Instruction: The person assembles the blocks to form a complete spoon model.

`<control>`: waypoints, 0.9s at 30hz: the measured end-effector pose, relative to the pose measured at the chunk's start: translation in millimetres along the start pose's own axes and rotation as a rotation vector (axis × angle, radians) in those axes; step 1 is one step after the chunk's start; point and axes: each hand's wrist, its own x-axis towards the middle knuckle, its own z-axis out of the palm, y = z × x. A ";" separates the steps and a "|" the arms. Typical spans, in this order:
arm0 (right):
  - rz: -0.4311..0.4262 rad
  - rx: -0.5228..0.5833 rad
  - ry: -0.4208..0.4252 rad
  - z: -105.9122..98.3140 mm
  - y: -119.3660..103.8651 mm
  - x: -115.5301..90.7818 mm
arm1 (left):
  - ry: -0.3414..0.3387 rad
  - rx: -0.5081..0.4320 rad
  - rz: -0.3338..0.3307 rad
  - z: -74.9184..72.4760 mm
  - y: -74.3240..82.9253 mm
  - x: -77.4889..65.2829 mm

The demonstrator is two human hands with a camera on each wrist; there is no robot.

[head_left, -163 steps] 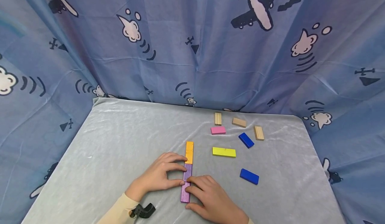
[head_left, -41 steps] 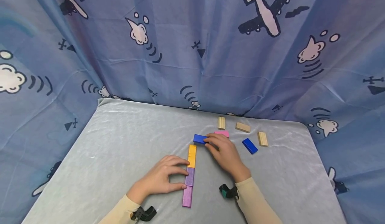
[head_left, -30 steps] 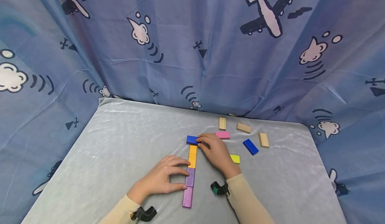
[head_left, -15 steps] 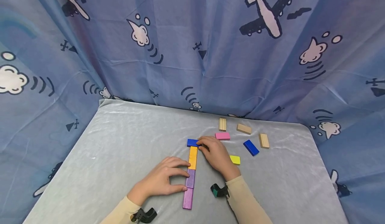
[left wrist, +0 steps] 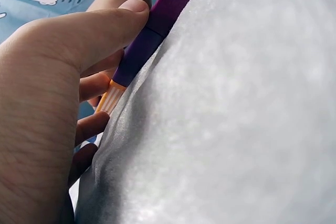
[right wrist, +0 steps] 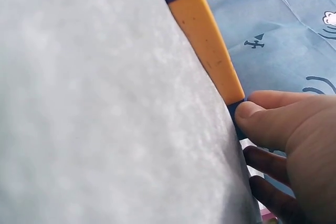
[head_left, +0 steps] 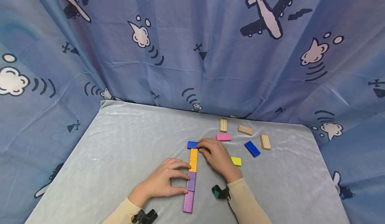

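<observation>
A straight row of wooden blocks runs away from me on the table: a magenta-purple block [head_left: 188, 202] nearest, then a violet block [head_left: 191, 183], then an orange block [head_left: 194, 159]. Across the orange block's far end lies a blue block [head_left: 192, 144], forming a T. My right hand [head_left: 219, 158] pinches the blue block's right end between thumb and fingers; the right wrist view shows its thumb [right wrist: 249, 113] against the blue side. My left hand [head_left: 163, 180] rests along the row's left side, its spread fingertips and thumb touching the blocks.
Right of the row lie a pink block [head_left: 223, 137], a second blue block [head_left: 252, 149] and several plain wood blocks [head_left: 245, 130]. A yellow-green block [head_left: 236, 161] is partly hidden behind my right wrist. A patterned blue curtain [head_left: 168, 50] stands behind the grey cloth-covered table [head_left: 129, 133].
My right hand left the near end of the row, took the nearer blue block and brought it leftward to the orange block's far end. My left hand stayed beside the row.
</observation>
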 end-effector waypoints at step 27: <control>0.007 -0.160 -0.093 -35.5 -2.6 -19.2 | -0.003 -0.010 -0.024 1.2 3.0 1.0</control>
